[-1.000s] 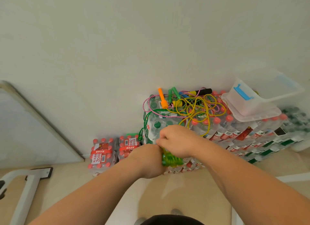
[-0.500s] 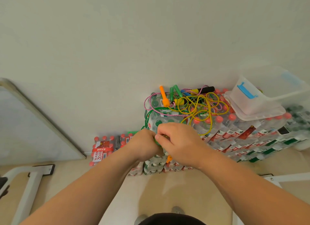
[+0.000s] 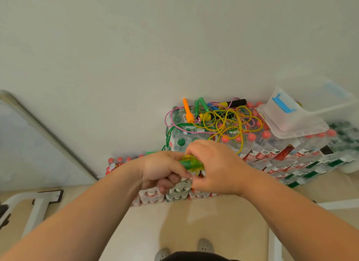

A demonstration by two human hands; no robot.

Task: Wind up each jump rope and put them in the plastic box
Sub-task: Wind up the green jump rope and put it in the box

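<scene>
A green jump rope bundle [image 3: 191, 164], cord wound around its green handles, sits between both hands in front of me. My left hand [image 3: 160, 170] grips the handle end. My right hand [image 3: 214, 168] is closed over the wound cord on the other side. Behind them, a tangle of jump ropes [image 3: 219, 118] lies on stacked bottle packs: yellow, pink and green cords with orange, green, blue and black handles. A green cord [image 3: 168, 136] hangs down the stack's left edge. The clear plastic box [image 3: 287, 113] with a blue latch stands tilted at the right on its lid.
Shrink-wrapped water bottle packs [image 3: 281, 152] form the stack against the white wall. Lower packs [image 3: 120, 162] sit on the floor at the left. A white metal frame [image 3: 37, 204] and a leaning board [image 3: 29, 142] are at the far left. My shoes [image 3: 205, 245] show below.
Both hands have shifted around the green bundle, which dropped out of sight between them half a second ago and now shows again, lying sideways between the hands.
</scene>
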